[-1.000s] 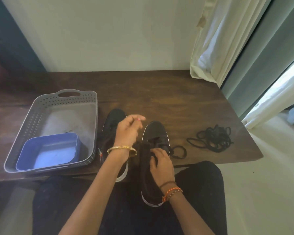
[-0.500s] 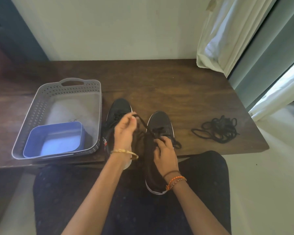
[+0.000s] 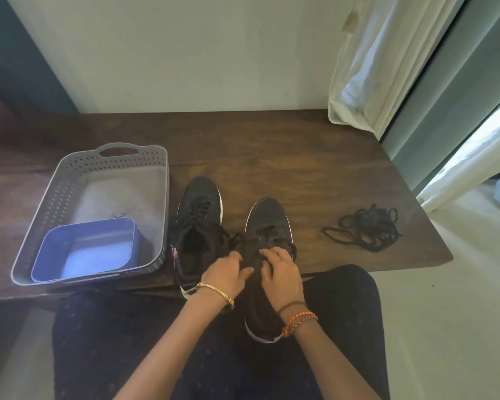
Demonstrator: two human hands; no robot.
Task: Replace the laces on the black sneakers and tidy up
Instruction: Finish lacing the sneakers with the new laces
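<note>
Lacing the right-hand sneaker [image 3: 267,226] is the step in hand: both hands sit on its tongue and eyelet rows, close together and almost touching. The left hand [image 3: 224,274] has its fingers curled at the shoe's inner edge, and the right hand [image 3: 282,271] curls over the upper eyelets just beside it. Each seems to pinch a run of black lace, though black on black makes the grip hard to confirm. The shoe's toe points away from the hands, resting on the wooden bench [image 3: 272,148], while its heel hangs toward the person's lap.

Just left of the left hand stands the other sneaker [image 3: 198,226], with lace visible across its front. Well off to the right of the right hand lies a loose tangle of black laces [image 3: 365,228]. Far to the left sits a grey basket [image 3: 55,203] holding a blue tub [image 3: 85,249].

The next move probably calls for drawing the lace snug through the upper eyelets while the shoe is steadied. The loose tangle is not yet tidied away.
</note>
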